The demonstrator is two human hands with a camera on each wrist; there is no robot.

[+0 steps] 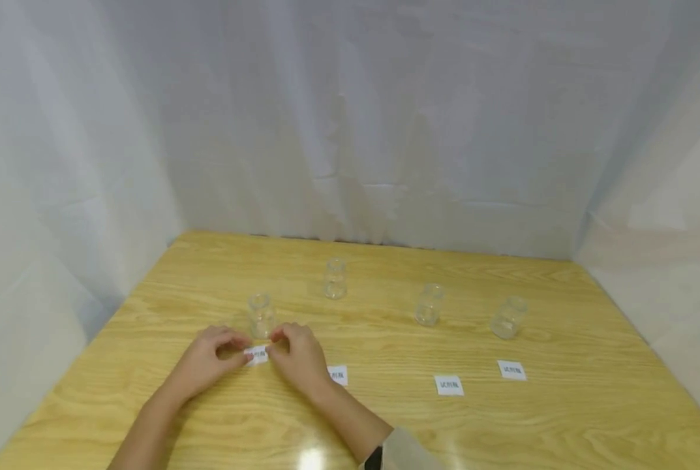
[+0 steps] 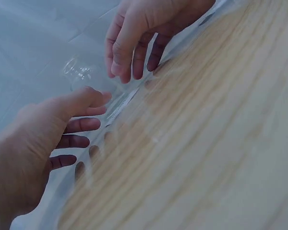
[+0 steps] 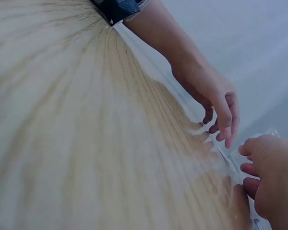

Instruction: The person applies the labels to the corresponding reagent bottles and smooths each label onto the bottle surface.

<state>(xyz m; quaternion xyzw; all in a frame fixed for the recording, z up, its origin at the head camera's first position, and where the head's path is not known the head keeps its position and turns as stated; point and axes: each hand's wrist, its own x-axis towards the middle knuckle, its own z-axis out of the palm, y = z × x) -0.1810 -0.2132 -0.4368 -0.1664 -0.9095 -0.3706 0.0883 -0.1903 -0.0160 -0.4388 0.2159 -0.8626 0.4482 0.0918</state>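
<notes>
A small white paper label (image 1: pixel 257 355) with dark printed characters lies on the table in front of a clear glass bottle (image 1: pixel 261 316). My left hand (image 1: pixel 207 359) is at the label's left side, its thumb tip overlapping the edge in the head view. On the other side, my right hand (image 1: pixel 300 358) has its thumb at the label's right edge. Both hands have loosely bent fingers, spread apart in the left wrist view, where the left hand (image 2: pixel 53 129) faces the right hand (image 2: pixel 144 33) across the label. The bottle stands upright just beyond the fingertips.
Three more clear glass bottles stand farther off: one at the back (image 1: pixel 334 279), one right of centre (image 1: pixel 428 305), one at the far right (image 1: pixel 509 318). Nearer lie three more labels (image 1: pixel 338 375) (image 1: pixel 449 385) (image 1: pixel 511 370), the first partly behind the right hand. White curtains (image 1: pixel 373 130) enclose the wooden table (image 1: pixel 561 418).
</notes>
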